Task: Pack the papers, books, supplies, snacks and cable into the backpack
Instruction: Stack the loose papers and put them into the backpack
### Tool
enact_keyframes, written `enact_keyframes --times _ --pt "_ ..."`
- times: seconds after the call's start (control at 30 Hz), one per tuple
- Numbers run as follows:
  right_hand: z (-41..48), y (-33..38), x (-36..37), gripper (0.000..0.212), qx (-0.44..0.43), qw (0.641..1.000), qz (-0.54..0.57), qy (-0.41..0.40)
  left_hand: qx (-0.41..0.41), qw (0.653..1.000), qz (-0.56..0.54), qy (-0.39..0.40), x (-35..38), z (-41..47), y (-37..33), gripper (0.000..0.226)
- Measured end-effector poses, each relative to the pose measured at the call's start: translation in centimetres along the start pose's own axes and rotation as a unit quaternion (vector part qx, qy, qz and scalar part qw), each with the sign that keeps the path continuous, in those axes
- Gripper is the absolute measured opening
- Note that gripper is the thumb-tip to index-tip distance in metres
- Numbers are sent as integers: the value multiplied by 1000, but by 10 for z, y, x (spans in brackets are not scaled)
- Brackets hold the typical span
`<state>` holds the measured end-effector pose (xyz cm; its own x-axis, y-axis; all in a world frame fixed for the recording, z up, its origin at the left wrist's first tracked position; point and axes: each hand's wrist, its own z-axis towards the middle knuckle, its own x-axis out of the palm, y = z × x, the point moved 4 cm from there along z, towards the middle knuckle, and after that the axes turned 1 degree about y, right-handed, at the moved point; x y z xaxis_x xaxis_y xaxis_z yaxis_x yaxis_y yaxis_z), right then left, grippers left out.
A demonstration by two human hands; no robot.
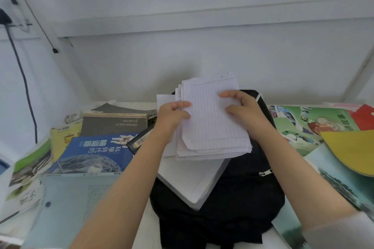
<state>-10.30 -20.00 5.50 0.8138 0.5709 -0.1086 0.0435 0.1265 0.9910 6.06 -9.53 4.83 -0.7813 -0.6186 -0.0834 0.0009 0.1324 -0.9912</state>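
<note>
White stack of papers (212,127) sat gripped at both edges: the left hand (172,113) pinched one, the right hand (242,107) clasped the other. Ragged sheets could slide out and scatter if either grip eased. The stack hung between the hands, above the black backpack (242,198), with books (95,153) beside it.

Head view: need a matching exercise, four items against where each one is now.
Items:
1. lined papers
2. white pad
3. blue book
4. yellow sheet

Places:
A. left of the backpack
B. lying on the backpack
C. held by the left hand and right hand
D. right of the backpack

Pairs: 1-C, 2-B, 3-A, 4-D
</note>
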Motion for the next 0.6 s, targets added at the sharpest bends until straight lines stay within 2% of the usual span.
enact_keyframes --times 0.13,0.33,0.47,0.6 --pt "24 -9 27 35 -13 999 -42 9 37 992 107 -57 -22 11 -2 40" --pt "49 -34 56 38 26 985 -160 57 5 954 292 -72 -42 27 15 39" --pt "53 -40 65 39 55 982 -174 56 -21 961 268 -71 -42 29 18 42" --pt "49 -43 59 37 74 986 -143 51 49 975 197 -87 -39 25 14 37"
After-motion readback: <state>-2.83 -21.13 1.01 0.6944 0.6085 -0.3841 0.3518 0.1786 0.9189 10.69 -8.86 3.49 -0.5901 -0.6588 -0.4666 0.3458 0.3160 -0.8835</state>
